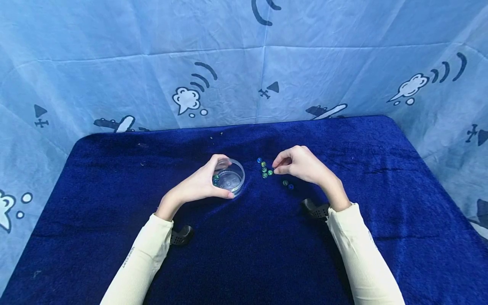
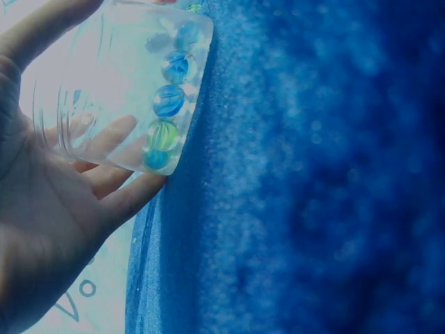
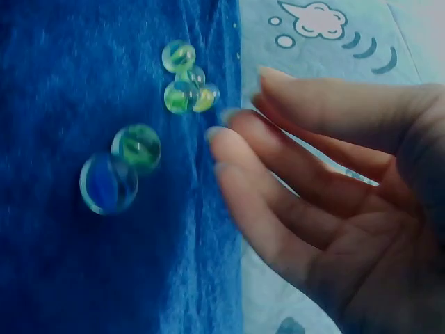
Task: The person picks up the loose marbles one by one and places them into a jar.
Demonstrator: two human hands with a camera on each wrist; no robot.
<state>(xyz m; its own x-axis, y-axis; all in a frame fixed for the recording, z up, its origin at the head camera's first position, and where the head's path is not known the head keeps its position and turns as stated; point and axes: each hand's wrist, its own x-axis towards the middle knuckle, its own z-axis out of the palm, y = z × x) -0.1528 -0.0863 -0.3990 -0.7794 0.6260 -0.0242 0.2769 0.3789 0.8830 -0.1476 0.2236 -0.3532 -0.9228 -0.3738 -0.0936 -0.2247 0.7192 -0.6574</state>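
The person's left hand (image 1: 198, 182) has its grip clamped round a clear, round, open-topped plastic tub (image 1: 242, 180), thumb on the near side, fingers on the far side; inside, small blue and green glass marbles (image 2: 169, 101) lie gathered along the base, on the palm's side; the right hand (image 1: 305, 166) is to the right of the tub, its grip bent, thumb and fingertips slightly apart, with no marble visible between them in the right wrist view; just beside those fingertips lies a loose group of five small round glass marbles (image 1: 264, 169), one blue, the others green or yellow-green; two more, a green marble (image 1: 285, 183) and a blue marble (image 1: 291, 187), lie side by side nearer the person; all seven rest on the table (image 1: 248, 254), covered in dark blue plush cloth.
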